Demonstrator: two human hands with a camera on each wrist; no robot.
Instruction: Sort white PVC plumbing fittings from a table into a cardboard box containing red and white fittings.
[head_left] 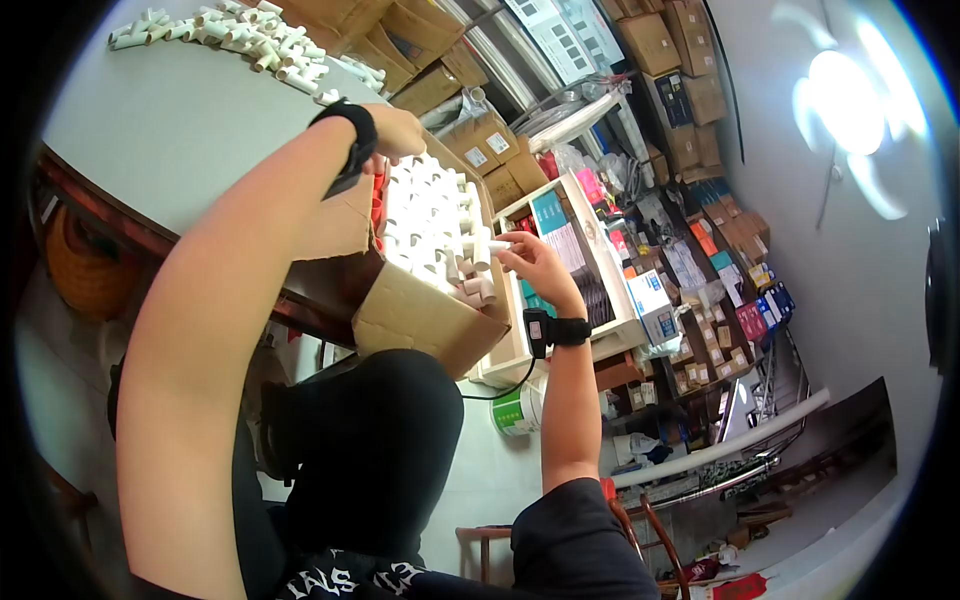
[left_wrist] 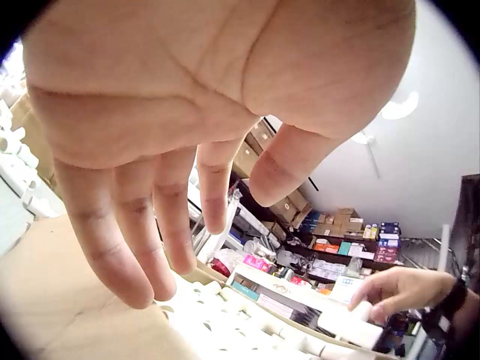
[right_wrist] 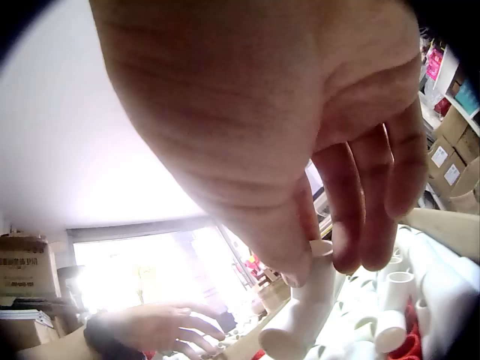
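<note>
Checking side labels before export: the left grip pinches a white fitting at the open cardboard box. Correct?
No, wrong side: the right grip pinches the white fitting at the open cardboard box. The right wrist view shows it; in the left wrist view, the left grip holds no fitting.

A white, bent tubular fitting [right_wrist: 302, 313] is held aloft, at the edge of the open box [head_left: 415, 315]. Similar fittings [head_left: 428, 205] lie closely packed inside.

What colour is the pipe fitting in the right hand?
The pipe fitting is white, clearest in the right wrist view.
</note>
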